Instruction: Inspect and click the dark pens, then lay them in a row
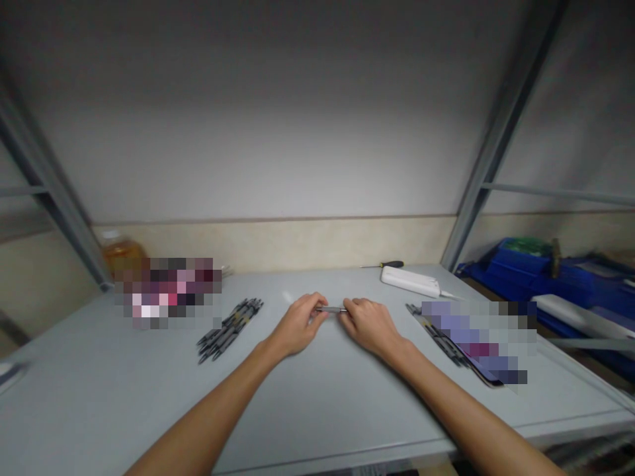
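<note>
Between my two hands a slim grey pen [331,309] lies level, just over the tabletop. My left hand [301,324] pinches one end of it with thumb and fingers. Around the other end, the fingers of my right hand [370,324] are closed, and they cover that tip. To the left lies a pile of dark grey pens [231,329], side by side at a slant. A second bunch of similar pens [444,340] lies to the right, partly beside a blurred-out flat item.
A white power strip [411,281] and a black-and-yellow screwdriver [391,264] lie at the back right. A jar of amber liquid [122,252] stands at the back left, near a pixelated item. Blue bins [516,268] stand beyond the right table edge, past a metal post [469,218].
</note>
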Demonstrator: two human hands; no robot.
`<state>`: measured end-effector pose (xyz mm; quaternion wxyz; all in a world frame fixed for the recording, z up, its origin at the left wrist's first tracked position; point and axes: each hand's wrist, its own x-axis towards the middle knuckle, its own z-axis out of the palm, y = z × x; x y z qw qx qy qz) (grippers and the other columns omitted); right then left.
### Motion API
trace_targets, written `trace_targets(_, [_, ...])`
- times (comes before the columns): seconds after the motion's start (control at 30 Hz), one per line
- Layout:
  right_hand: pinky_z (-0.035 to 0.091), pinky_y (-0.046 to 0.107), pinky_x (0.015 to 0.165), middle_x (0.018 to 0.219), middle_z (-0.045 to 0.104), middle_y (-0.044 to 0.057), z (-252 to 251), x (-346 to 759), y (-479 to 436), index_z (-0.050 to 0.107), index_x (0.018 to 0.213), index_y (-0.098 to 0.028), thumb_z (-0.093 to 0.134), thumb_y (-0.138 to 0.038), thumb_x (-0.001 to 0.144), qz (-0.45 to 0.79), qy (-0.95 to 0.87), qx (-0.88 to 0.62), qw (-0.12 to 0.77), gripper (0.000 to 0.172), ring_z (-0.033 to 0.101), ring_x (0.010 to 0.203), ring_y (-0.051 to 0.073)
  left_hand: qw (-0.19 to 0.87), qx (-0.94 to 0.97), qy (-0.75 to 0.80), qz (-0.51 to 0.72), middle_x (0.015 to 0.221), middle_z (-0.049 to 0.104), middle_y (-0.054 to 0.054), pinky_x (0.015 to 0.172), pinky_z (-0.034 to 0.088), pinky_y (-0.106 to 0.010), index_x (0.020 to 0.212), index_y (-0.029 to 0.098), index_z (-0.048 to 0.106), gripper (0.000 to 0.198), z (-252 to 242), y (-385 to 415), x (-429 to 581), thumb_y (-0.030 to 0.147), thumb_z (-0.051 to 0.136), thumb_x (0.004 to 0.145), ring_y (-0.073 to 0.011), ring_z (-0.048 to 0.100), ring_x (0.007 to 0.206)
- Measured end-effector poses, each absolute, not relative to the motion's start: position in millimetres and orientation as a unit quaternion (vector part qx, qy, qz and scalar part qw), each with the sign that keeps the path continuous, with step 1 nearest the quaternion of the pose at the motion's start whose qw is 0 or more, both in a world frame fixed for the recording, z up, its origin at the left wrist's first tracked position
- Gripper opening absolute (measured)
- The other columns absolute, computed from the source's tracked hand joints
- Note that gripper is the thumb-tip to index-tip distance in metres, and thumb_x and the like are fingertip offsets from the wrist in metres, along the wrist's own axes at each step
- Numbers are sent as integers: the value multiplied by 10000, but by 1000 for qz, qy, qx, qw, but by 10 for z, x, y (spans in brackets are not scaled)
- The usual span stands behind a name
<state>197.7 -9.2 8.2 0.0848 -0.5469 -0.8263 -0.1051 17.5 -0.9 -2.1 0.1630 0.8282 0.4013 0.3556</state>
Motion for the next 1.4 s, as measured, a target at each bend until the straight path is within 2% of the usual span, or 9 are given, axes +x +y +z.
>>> trace_targets(0.13, [351, 267, 668, 851, 597, 82, 61, 2032, -69, 562, 896, -169, 331, -395, 905, -101, -840, -515, 140, 324, 550, 778, 179, 177, 807, 414, 382, 721, 582, -16, 662, 389, -235, 814, 153, 575, 172, -23, 27, 158, 273, 454, 838, -128, 513, 681])
trace_targets(0.23, [353, 274, 724, 860, 567, 80, 35, 2067, -30, 578, 908, -170, 299, -323, 925, -90, -851, -484, 185, 319, 516, 817, 172, 203, 780, 439, 398, 621, 555, 9, 588, 362, -219, 750, 147, 579, 238, -49, 68, 152, 302, 425, 846, -112, 489, 587])
trace_targets(0.47, [385, 286, 718, 869, 577, 75, 7, 2113, 20, 580, 901, -174, 474, -265, 847, -6, -851, -431, 299, 150, 517, 804, 176, 230, 732, 487, 418, 456, 427, 51, 466, 247, -215, 580, 157, 521, 390, -53, 105, 129, 409, 379, 842, -91, 380, 436])
trace_targets(0.6, [390, 272, 648, 754, 598, 45, 28, 2158, 35, 592, 936, -170, 518, -340, 811, 69, -812, -462, 350, 223, 529, 685, 161, 237, 710, 496, 440, 479, 470, 35, 475, 264, -215, 549, 163, 499, 418, -34, 112, 119, 442, 373, 833, -95, 401, 449])
trace_targets(0.73, [335, 236, 510, 565, 542, 1, 49, 2225, 78, 644, 796, -157, 482, -399, 814, 189, -766, -497, 361, 292, 453, 514, 120, 246, 687, 501, 466, 517, 540, 3, 492, 295, -217, 504, 164, 484, 463, -45, 143, 102, 487, 376, 818, -104, 447, 482])
trace_targets(0.93, [322, 222, 468, 616, 576, 14, 17, 2274, 135, 648, 804, -134, 606, -434, 702, 305, -712, -470, 423, 320, 442, 510, 109, 300, 646, 541, 448, 357, 399, 39, 435, 266, -225, 485, 157, 518, 576, -92, 189, 91, 585, 312, 811, -94, 367, 363])
trace_targets(1.0, [325, 222, 468, 627, 584, 20, -6, 2281, 157, 645, 808, -131, 626, -444, 680, 334, -693, -463, 441, 339, 453, 515, 111, 315, 644, 523, 461, 392, 436, 34, 453, 289, -222, 516, 153, 527, 554, -97, 197, 90, 581, 331, 809, -94, 393, 390])
trace_targets(1.2, [395, 250, 557, 686, 614, 43, -11, 2307, 193, 646, 786, -130, 670, -422, 639, 363, -648, -448, 498, 327, 521, 593, 135, 344, 669, 390, 531, 712, 564, 8, 587, 403, -205, 943, 174, 524, 306, -88, 172, 103, 391, 579, 735, -109, 526, 646])
trace_targets(1.4, [348, 233, 491, 530, 537, -11, 76, 2302, 135, 640, 770, -132, 669, -411, 642, 401, -613, -447, 513, 308, 453, 485, 99, 246, 695, 435, 517, 784, 608, -34, 692, 414, -239, 846, 152, 604, 197, -68, 140, 110, 322, 544, 769, -147, 554, 767])
